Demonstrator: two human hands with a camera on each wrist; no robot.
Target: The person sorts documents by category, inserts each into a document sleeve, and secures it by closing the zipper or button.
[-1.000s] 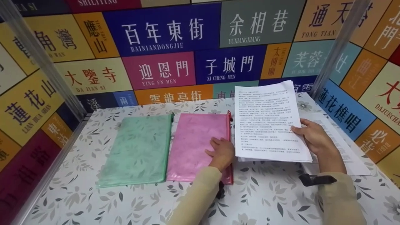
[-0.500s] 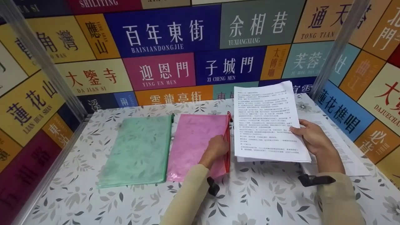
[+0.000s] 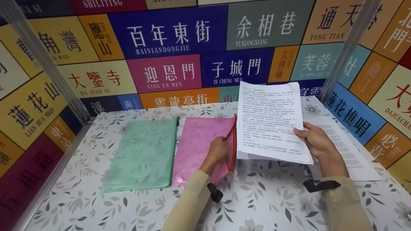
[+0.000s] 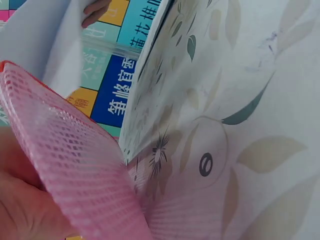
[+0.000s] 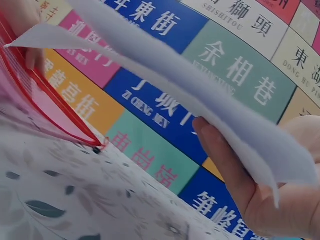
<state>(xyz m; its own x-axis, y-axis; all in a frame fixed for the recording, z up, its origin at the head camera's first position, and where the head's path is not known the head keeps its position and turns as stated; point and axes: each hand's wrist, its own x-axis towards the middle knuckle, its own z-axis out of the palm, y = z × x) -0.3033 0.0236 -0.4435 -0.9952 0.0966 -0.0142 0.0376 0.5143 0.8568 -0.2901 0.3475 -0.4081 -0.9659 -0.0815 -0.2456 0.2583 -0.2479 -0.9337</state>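
Observation:
My left hand (image 3: pixel 219 150) pinches the upper layer of a pink mesh zip pouch (image 3: pixel 194 144) near its right side. The red-trimmed mouth (image 5: pixel 82 135) gapes in the right wrist view, facing the papers. In the left wrist view the raised pink mesh (image 4: pixel 85 145) covers part of that hand. My right hand (image 3: pixel 322 144) holds a stack of printed papers (image 3: pixel 271 125) by its right edge, thumb on the front and fingers behind. The stack is tilted up above the table, its left edge close to the pouch's mouth.
A green zip pouch (image 3: pixel 141 154) lies flat left of the pink one. More printed sheets (image 3: pixel 353 157) lie at the right, partly behind my right arm. A panel wall (image 3: pixel 170 32) with coloured signs rises behind the leaf-patterned table (image 3: pixel 154 208).
My left hand has gone from resting on the pink pouch to pinching its upper layer and lifting it, so the mouth gapes. The papers have shifted slightly left towards it.

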